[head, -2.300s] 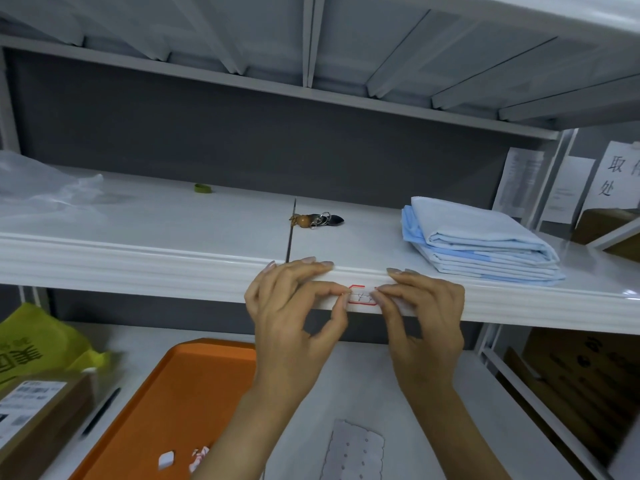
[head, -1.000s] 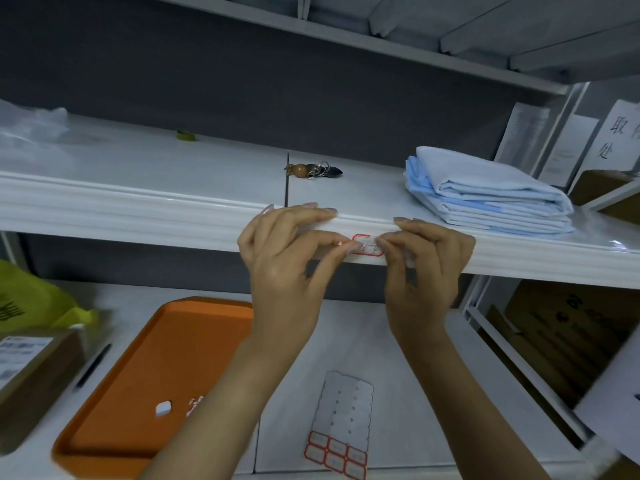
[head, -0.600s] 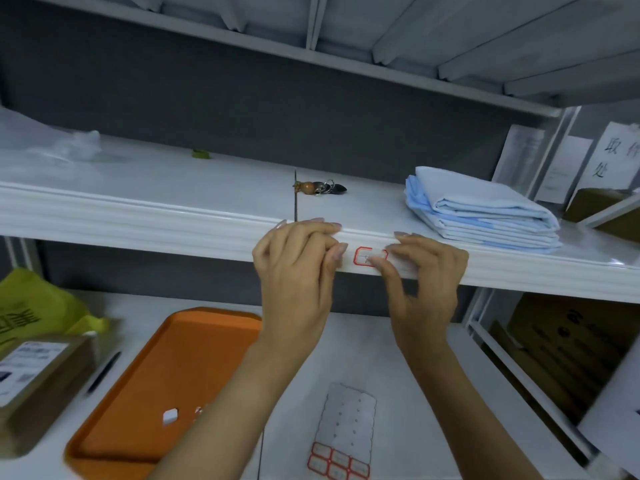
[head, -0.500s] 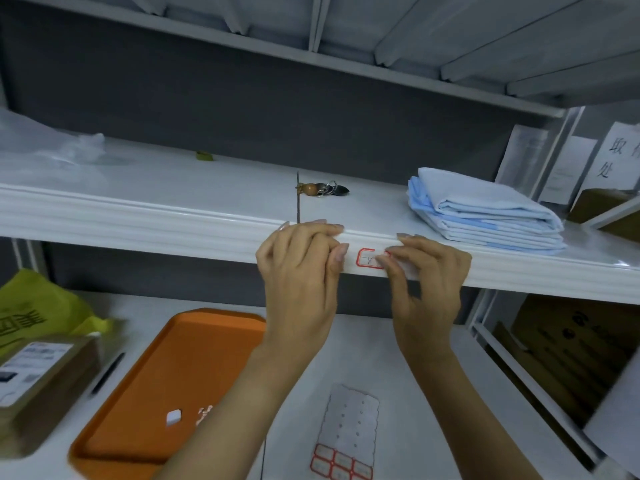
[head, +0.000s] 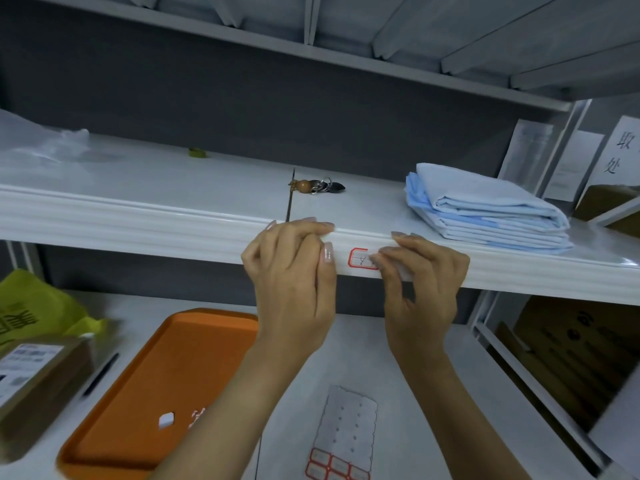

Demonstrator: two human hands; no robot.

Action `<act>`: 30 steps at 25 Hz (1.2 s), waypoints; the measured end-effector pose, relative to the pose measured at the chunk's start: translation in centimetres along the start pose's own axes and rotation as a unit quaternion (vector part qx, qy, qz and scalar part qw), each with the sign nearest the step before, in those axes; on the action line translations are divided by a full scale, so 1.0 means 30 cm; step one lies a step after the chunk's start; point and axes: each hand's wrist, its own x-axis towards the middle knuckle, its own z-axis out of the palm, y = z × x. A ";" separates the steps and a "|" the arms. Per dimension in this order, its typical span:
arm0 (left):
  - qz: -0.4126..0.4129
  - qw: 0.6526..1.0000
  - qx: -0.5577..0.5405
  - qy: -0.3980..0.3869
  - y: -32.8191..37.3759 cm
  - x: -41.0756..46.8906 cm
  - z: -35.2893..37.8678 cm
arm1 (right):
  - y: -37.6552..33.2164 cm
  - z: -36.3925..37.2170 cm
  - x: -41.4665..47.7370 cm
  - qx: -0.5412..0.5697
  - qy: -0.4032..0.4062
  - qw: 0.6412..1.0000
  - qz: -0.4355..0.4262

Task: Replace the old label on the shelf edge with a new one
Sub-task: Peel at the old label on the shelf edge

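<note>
A small white label with a red border [head: 360, 259] is stuck on the front of the white shelf edge [head: 138, 230]. My left hand [head: 294, 282] rests on that edge just left of the label, fingers bent over the top lip and thumb upright beside the label. My right hand [head: 422, 282] has its fingers on the lip and its thumb tip pressing the label's right part, hiding that end. A label sheet [head: 346, 434] with a few red-bordered labels at its near end lies on the lower shelf. Small peeled scraps [head: 166, 420] lie in an orange tray [head: 156, 375].
On the upper shelf are folded blue cloth [head: 485, 209] at the right, a bunch of keys [head: 317, 186] in the middle and clear plastic [head: 38, 147] at the left. Lower left hold a cardboard box [head: 31, 375], a yellow bag [head: 31, 306] and a pen [head: 100, 374].
My left thumb has slid off the label to its left side, leaving the label's left half uncovered. My right thumb stays pressed on the right part.
</note>
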 end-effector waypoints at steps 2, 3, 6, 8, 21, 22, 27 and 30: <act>0.001 1.000 -0.003 0.010 -0.002 0.000 0.007 | 0.000 0.001 0.001 0.004 0.003 1.000 0.000; 0.000 1.000 -0.005 0.015 -0.002 0.000 0.011 | 0.001 0.003 0.002 0.006 0.004 1.000 -0.001; -0.001 1.000 -0.008 0.026 -0.004 -0.003 0.023 | 0.006 0.007 0.004 0.009 0.009 1.000 -0.003; 0.000 0.999 -0.008 0.032 -0.007 -0.003 0.028 | 0.007 0.008 0.004 0.012 0.009 1.000 -0.001; -0.017 0.999 -0.013 0.045 0.011 -0.009 0.033 | 0.015 0.013 0.001 0.020 0.015 1.000 -0.004; -0.022 0.999 -0.012 0.048 0.016 -0.009 0.036 | 0.014 0.012 0.001 0.021 0.016 1.000 -0.006; -0.042 0.997 -0.003 0.057 0.037 -0.009 0.043 | 0.016 0.007 -0.002 0.025 0.009 1.000 -0.005; -0.049 0.997 -0.005 0.050 0.041 -0.012 0.040 | 0.011 0.008 -0.002 0.020 0.007 1.000 0.005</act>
